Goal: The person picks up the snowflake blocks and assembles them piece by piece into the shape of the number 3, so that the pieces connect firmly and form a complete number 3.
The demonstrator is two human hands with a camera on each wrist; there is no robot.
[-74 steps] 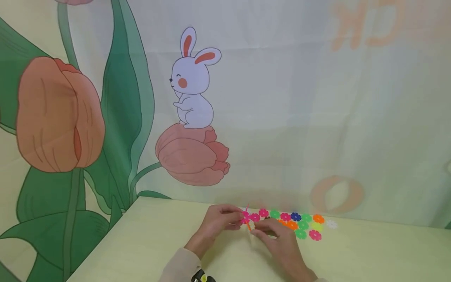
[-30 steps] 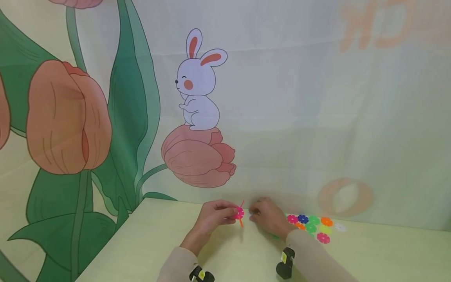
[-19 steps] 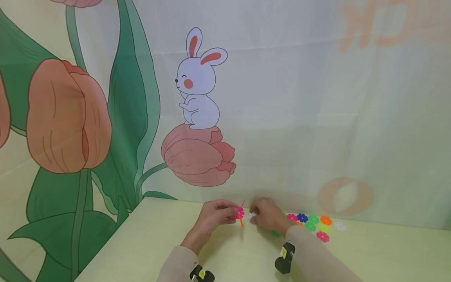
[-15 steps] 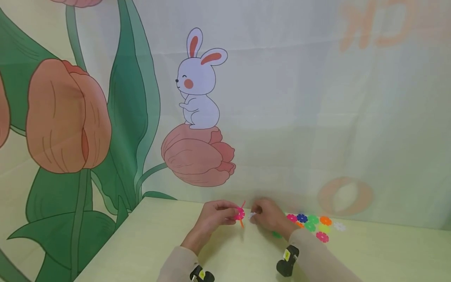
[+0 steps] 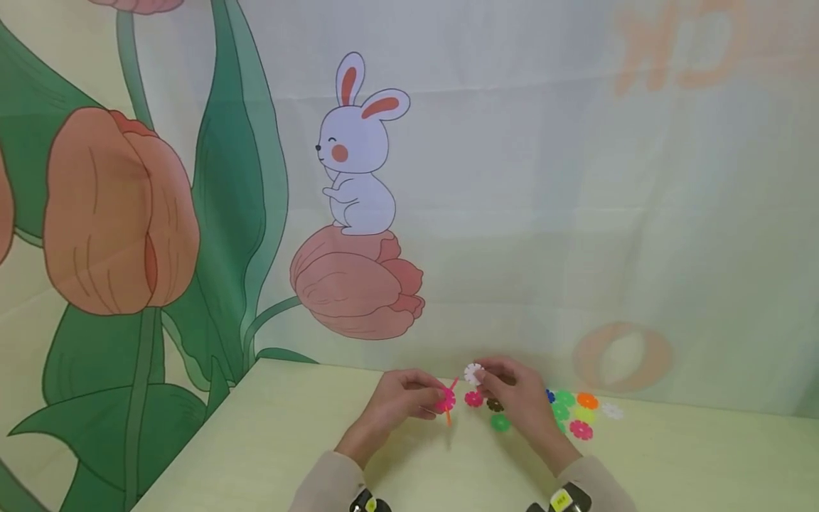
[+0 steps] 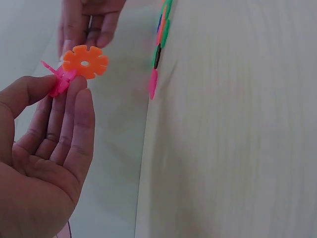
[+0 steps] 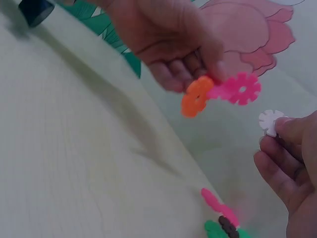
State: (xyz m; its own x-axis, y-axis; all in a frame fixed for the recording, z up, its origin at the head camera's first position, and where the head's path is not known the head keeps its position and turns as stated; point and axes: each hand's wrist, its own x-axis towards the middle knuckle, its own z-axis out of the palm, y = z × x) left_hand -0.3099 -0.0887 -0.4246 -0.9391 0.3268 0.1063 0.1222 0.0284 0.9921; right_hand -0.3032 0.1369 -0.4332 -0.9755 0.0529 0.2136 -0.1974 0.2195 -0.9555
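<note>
My left hand (image 5: pixel 399 402) pinches a pink snowflake disc (image 5: pixel 446 400) between thumb and fingertips, above the table. Slotted into it are an orange snowflake disc (image 6: pixel 85 62), pointing down in the head view, and a second pink disc (image 7: pixel 243 89), pointing up. To the right of this cluster, my right hand (image 5: pixel 518 398) holds a white snowflake disc (image 5: pixel 473 374) by its edge, its notched face turned to the head camera. A gap separates the white disc from the cluster in the right wrist view.
Loose snowflake discs lie on the pale table (image 5: pixel 256 441) under and right of my right hand: pink (image 5: pixel 473 399), brown (image 5: pixel 495 404), green (image 5: pixel 500 423), orange (image 5: pixel 587 401) and white (image 5: pixel 612 411) among them. Behind rises a printed backdrop (image 5: pixel 480 213) with a rabbit and tulips.
My right hand first leaves the left hand's cluster, then takes up a white disc low by the table. It now lifts that disc and turns it. The left hand keeps its grip, shifting slightly right.
</note>
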